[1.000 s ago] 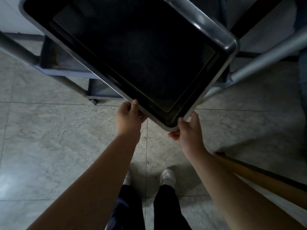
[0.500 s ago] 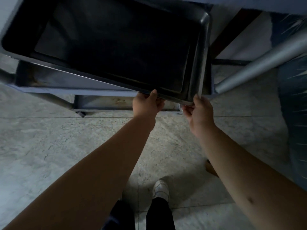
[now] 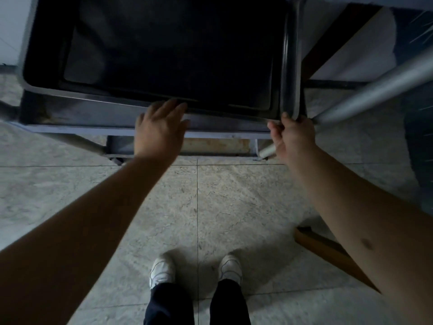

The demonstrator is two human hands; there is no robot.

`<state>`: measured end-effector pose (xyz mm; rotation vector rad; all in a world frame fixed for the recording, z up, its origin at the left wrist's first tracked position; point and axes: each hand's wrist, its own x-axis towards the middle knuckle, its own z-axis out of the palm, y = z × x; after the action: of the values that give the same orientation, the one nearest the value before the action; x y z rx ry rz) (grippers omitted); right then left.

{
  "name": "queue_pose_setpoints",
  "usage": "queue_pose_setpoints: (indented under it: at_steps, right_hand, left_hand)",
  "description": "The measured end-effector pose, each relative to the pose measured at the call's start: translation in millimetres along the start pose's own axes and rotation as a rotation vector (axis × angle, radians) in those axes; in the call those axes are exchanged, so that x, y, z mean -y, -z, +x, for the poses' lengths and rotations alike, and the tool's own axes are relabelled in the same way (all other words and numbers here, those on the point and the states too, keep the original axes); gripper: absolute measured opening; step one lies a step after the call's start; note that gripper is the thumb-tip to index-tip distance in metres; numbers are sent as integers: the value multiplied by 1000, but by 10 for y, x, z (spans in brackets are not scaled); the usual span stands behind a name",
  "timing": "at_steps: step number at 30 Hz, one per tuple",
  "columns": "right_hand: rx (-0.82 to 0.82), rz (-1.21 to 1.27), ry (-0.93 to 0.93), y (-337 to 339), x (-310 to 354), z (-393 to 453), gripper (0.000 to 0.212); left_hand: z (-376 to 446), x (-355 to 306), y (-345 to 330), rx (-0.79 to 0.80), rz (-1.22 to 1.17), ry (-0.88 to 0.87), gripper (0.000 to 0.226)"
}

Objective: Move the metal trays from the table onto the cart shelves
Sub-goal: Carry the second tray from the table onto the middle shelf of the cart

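Tray (image 3: 168,50) looks pretty much on the cart shelf (image 3: 82,125) now, just needs squaring up I think. My left hand (image 3: 159,127) is flat with fingers straight against its front edge, right hand (image 3: 290,134) pinching the corner. Can't see any other trays from here.

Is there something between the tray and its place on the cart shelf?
Nothing visible blocks it. The metal tray already lies over the cart shelf; the left hand presses its near edge, the right hand holds its corner.
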<state>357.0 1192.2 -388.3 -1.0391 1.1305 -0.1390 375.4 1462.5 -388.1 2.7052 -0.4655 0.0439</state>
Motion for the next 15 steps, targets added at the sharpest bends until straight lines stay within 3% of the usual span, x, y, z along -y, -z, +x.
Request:
queue_pose_setpoints:
  at_steps: [3,6,15]
  right_hand:
    - [-48,85,19,-71,-9,4,27]
    - [-47,238,18,-127,-120,-50,25]
    - [4,-22,-10,-201,-47,45,23]
  left_hand:
    - [44,219,-59,185,146,-44,49]
    - [-6,208,-217,271,263,-34,63]
    - [46,79,-329,296,280,47,84]
